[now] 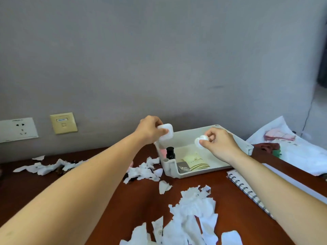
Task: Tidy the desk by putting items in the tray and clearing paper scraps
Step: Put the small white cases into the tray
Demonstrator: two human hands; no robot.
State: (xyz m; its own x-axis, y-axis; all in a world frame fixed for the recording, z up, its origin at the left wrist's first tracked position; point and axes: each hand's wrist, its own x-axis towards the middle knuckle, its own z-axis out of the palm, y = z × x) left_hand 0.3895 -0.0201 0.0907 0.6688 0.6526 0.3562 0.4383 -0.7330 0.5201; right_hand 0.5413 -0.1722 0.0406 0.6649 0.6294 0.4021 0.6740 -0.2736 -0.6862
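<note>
A white plastic tray (pixel 187 134) sits on the brown desk near the wall. Over its back left corner my left hand (pixel 150 129) grips a small white rounded case (pixel 166 133). Above the tray's middle, my right hand (pixel 219 144) pinches a small round white container (pixel 200 141). Inside the tray lie a black bottle (pixel 170 152), a yellow sachet (pixel 195 161) and a grey packet (pixel 184 167). Torn white paper scraps (pixel 192 209) cover the desk in front, more scraps (pixel 145 171) lie left of the tray, and further scraps (pixel 42 167) sit far left.
A spiral notebook (pixel 247 190) lies right of the tray under my right forearm. White cloth or bags with pink and red items (pixel 290 145) fill the right end. A wall socket (pixel 17 129) and a yellow data port (pixel 63 123) sit on the wall at left.
</note>
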